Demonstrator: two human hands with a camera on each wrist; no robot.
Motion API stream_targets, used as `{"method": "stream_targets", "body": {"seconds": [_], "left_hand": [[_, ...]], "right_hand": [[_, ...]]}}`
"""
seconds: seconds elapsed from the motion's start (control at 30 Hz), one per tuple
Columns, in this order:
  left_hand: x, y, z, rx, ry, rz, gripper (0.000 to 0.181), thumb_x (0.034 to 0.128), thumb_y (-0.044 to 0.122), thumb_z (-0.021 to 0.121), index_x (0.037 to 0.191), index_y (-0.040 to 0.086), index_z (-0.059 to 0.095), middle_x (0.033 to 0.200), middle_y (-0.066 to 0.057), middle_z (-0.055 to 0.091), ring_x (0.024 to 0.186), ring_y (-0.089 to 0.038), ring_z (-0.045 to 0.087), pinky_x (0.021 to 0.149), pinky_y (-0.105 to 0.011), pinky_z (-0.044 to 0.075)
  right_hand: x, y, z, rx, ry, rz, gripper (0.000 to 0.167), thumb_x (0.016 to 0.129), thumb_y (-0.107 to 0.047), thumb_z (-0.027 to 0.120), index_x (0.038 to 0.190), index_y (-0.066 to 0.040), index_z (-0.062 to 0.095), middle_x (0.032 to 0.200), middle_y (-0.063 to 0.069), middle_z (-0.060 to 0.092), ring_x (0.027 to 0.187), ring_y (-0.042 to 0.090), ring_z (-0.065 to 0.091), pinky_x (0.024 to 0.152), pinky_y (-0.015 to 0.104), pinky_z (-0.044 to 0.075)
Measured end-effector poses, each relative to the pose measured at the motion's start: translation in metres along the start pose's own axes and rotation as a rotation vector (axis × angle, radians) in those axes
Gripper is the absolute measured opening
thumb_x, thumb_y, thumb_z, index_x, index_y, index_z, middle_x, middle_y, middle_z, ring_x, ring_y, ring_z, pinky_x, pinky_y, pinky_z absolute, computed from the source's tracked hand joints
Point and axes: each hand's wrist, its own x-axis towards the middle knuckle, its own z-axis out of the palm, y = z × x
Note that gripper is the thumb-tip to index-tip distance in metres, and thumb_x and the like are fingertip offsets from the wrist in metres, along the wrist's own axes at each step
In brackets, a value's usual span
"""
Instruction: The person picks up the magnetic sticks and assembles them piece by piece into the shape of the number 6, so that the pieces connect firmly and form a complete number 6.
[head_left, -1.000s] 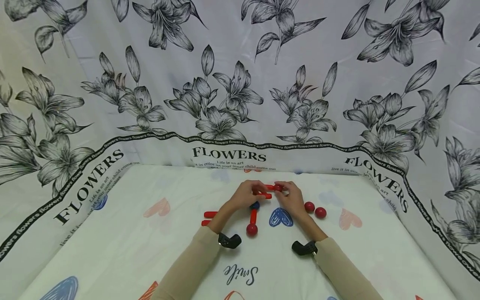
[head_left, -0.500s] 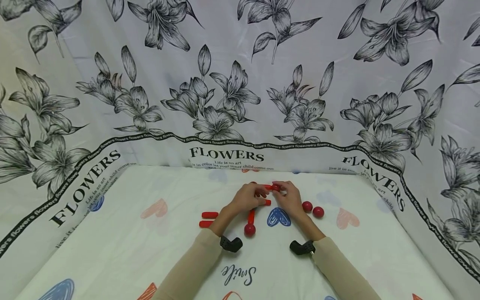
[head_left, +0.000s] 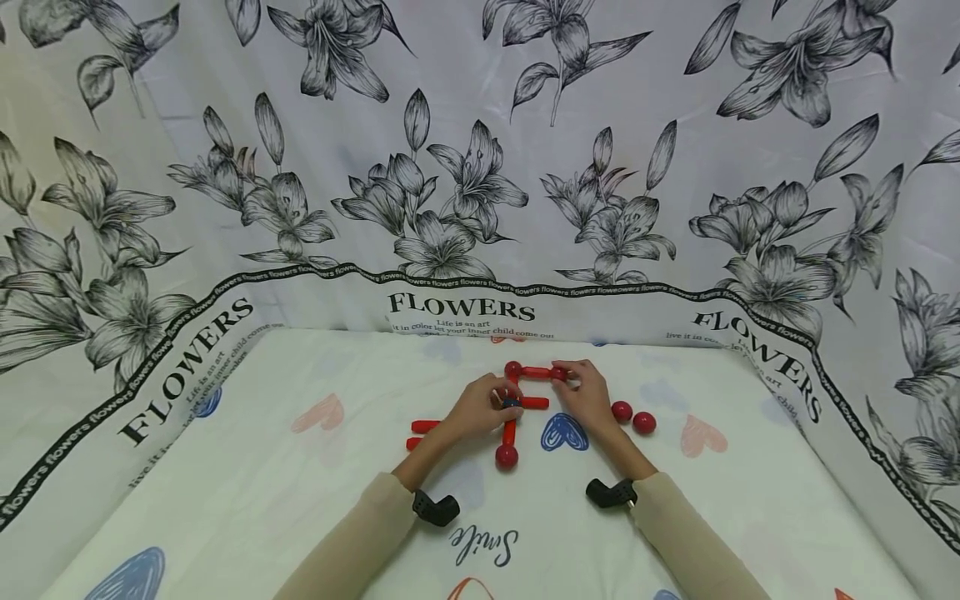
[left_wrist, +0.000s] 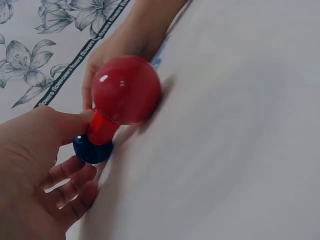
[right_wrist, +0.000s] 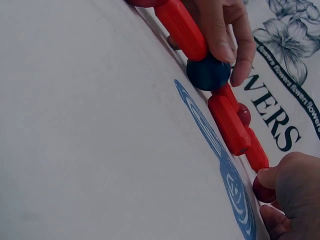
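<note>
Red rods and balls form a joined figure on the bed-like cloth. My left hand [head_left: 480, 408] pinches the blue ball [right_wrist: 209, 72] in its middle. Below that, a red rod [head_left: 509, 432] leads to a near red ball [head_left: 506, 457]; above, a rod leads to a far red ball [head_left: 513, 367]. From the far ball a rod [head_left: 536, 372] runs right to an end ball [right_wrist: 264, 186], pinched by my right hand [head_left: 587, 395]. Another red rod [head_left: 535, 403] points right from beside the blue ball; whether it is attached I cannot tell.
Two loose red balls, one [head_left: 622, 412] beside another [head_left: 644, 423], lie right of my right hand. Left of my left forearm are two red rods [head_left: 425, 426], partly hidden by it. A flower-printed curtain [head_left: 465, 208] rises behind the cloth.
My left hand has shifted off the short red rod and down-left to the blue ball, uncovering the far ball. That rod now lies level beside the blue ball. My right hand stays at the end ball.
</note>
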Motion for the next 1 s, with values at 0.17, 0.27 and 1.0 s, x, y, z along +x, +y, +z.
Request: {"method": "stream_targets", "body": {"seconds": [0.17,0.27,1.0], "left_hand": [[-0.005,-0.004,0.004,-0.010,0.013,-0.018,0.025,0.0839,0.035,0.071,0.106,0.024,0.067,0.092,0.004,0.059,0.084,-0.015,0.056,0.073,-0.023,0.048],[-0.007,-0.004,0.006,-0.060,0.019,-0.045,0.026,0.0846,0.037,0.070,0.107,0.025,0.067,0.092,0.005,0.062,0.085,-0.015,0.056,0.073,-0.025,0.048],[-0.012,-0.008,0.013,-0.076,0.073,-0.081,0.023,0.0857,0.043,0.066,0.106,0.034,0.064,0.096,0.009,0.061,0.085,-0.012,0.054,0.073,-0.024,0.047]], "right_hand": [[0.000,0.001,-0.001,0.008,0.015,0.005,0.037,0.087,-0.023,0.069,0.123,-0.022,0.064,0.111,0.007,0.056,0.100,0.024,0.057,0.080,0.038,0.055],[-0.001,0.004,-0.002,0.017,0.046,0.012,0.038,0.086,-0.030,0.070,0.122,-0.024,0.064,0.113,0.005,0.055,0.100,0.021,0.056,0.078,0.035,0.054],[-0.014,-0.004,-0.002,0.159,-0.250,-0.083,0.029,0.078,-0.035,0.077,0.104,-0.024,0.071,0.090,-0.006,0.067,0.080,0.016,0.056,0.072,0.025,0.047]]}}
